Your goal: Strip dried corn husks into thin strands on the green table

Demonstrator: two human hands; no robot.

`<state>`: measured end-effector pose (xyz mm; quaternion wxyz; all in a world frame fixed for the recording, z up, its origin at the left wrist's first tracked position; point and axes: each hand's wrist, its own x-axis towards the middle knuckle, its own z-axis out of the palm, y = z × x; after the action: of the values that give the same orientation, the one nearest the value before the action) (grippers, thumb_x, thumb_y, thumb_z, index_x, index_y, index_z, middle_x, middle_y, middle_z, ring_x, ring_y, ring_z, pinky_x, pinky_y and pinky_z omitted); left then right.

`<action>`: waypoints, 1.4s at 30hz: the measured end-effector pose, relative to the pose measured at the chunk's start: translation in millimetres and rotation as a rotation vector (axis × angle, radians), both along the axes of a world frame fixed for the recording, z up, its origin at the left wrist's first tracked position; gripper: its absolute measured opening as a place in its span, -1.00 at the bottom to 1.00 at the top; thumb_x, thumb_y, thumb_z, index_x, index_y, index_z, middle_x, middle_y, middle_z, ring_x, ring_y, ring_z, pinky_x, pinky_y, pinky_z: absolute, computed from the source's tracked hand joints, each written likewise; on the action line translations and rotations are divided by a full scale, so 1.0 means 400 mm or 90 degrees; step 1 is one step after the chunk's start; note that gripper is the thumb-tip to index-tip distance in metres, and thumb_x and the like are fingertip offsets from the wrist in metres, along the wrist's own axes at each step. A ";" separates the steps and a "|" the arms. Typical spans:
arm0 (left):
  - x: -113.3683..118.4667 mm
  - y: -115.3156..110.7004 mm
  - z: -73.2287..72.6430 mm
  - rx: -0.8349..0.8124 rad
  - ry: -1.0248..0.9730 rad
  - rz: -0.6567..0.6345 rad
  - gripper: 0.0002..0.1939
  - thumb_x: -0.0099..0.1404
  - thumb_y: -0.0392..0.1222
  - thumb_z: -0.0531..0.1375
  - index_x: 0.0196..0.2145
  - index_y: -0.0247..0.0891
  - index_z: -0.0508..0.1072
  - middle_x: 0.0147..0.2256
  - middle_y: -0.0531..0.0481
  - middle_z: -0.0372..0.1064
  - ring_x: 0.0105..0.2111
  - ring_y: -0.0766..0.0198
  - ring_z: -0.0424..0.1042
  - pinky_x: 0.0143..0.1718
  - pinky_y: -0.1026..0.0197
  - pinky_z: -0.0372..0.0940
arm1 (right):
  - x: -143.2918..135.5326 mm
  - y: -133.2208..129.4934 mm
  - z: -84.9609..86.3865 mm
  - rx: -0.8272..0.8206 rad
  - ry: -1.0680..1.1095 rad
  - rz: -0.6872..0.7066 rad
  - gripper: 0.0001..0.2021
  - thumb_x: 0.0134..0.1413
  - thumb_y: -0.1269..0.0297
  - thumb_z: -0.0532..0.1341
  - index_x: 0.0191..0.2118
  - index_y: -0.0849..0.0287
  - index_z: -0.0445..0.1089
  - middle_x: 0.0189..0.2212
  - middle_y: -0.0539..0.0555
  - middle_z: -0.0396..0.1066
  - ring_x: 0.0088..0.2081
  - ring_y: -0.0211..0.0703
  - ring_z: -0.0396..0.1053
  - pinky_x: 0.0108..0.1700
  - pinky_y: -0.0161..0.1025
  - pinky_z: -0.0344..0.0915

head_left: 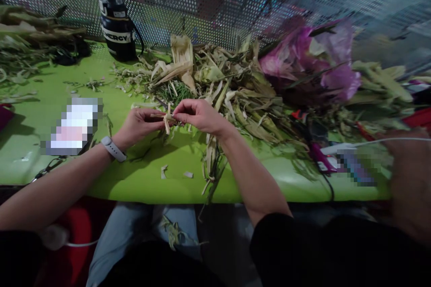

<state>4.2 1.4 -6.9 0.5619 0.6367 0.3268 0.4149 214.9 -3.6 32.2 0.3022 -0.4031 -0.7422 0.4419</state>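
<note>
Between my two hands is a small piece of folded pale corn husk (167, 119), with strips sticking out up, down and to the left. My left hand (143, 123), with a white band on the wrist, pinches it from the left. The fingertips of my right hand (195, 114) are closed on its right side. Just behind them lies a heap of dried corn husks (235, 94) with some thin green strips (178, 92) at its near side. Two small husk scraps (187, 174) lie on the green tabletop (141, 179) in front of my hands.
A black bottle (117, 31) stands behind my left hand. A blurred phone (74, 123) lies at left. To the right are a pink plastic bag (310, 63), another phone (357, 168), a white cable (387, 142) and another person's arm (409, 179). A perforated metal panel (168, 0) closes off the back.
</note>
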 end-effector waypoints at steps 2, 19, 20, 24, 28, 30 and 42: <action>-0.001 -0.002 0.002 0.024 0.017 0.011 -0.69 -0.01 -0.13 0.45 -0.27 -0.27 0.64 -0.33 -0.10 0.61 -0.33 0.19 0.59 -0.22 0.15 0.54 | 0.001 -0.003 0.004 0.015 -0.015 0.000 -0.84 0.12 0.26 0.25 -0.31 0.29 0.39 -0.49 -0.01 0.33 -0.46 -0.35 0.19 -0.40 -0.32 0.12; -0.008 -0.003 -0.004 0.069 -0.002 -0.009 -0.72 0.01 -0.19 0.45 -0.27 -0.24 0.64 -0.31 -0.09 0.61 -0.36 0.21 0.60 -0.26 0.16 0.56 | 0.009 0.006 0.003 0.017 0.012 0.050 -0.81 0.13 0.22 0.26 -0.28 0.28 0.42 -0.40 0.04 0.42 -0.39 -0.31 0.30 -0.34 -0.29 0.23; -0.008 -0.003 -0.004 0.077 -0.008 -0.006 -0.73 0.01 -0.20 0.45 -0.27 -0.24 0.64 -0.31 -0.09 0.61 -0.36 0.21 0.60 -0.26 0.17 0.56 | 0.009 0.005 0.005 0.017 0.012 0.049 -0.81 0.13 0.22 0.26 -0.27 0.27 0.42 -0.39 0.04 0.42 -0.39 -0.31 0.31 -0.33 -0.28 0.24; -0.007 -0.005 -0.001 0.092 -0.037 0.008 -0.73 0.01 -0.21 0.45 -0.27 -0.22 0.64 -0.30 -0.08 0.61 -0.36 0.24 0.59 -0.26 0.20 0.55 | 0.013 0.001 0.013 0.004 0.019 0.051 -0.81 0.12 0.22 0.27 -0.28 0.27 0.43 -0.39 0.05 0.43 -0.40 -0.31 0.31 -0.34 -0.29 0.25; -0.005 -0.006 0.001 0.088 -0.050 0.004 -0.74 0.03 -0.20 0.45 -0.26 -0.22 0.64 -0.32 -0.08 0.61 -0.38 0.26 0.58 -0.29 0.22 0.55 | 0.012 0.002 0.012 -0.018 0.061 0.060 -0.81 0.10 0.23 0.29 -0.30 0.28 0.43 -0.41 0.04 0.42 -0.41 -0.33 0.31 -0.35 -0.30 0.26; -0.004 -0.006 0.002 0.096 -0.057 -0.003 -0.73 0.03 -0.21 0.45 -0.25 -0.23 0.64 -0.32 -0.08 0.61 -0.38 0.27 0.58 -0.30 0.24 0.55 | 0.012 0.004 0.008 -0.029 0.077 0.060 -0.81 0.08 0.22 0.31 -0.31 0.28 0.43 -0.42 0.03 0.43 -0.40 -0.33 0.31 -0.34 -0.31 0.27; -0.009 -0.013 0.014 0.108 -0.040 -0.071 -0.75 0.15 -0.17 0.37 -0.17 -0.22 0.62 -0.24 -0.08 0.52 -0.40 0.37 0.49 -0.43 0.36 0.49 | 0.013 0.005 0.012 -0.097 0.128 0.054 -0.74 -0.02 0.16 0.38 -0.35 0.28 0.44 -0.43 0.03 0.43 -0.42 -0.34 0.31 -0.34 -0.31 0.30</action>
<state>0.6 -3.9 -1.2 0.5379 0.6861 0.2367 0.4289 220.1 -1.6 36.9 0.3248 -0.3469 -0.6885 0.5478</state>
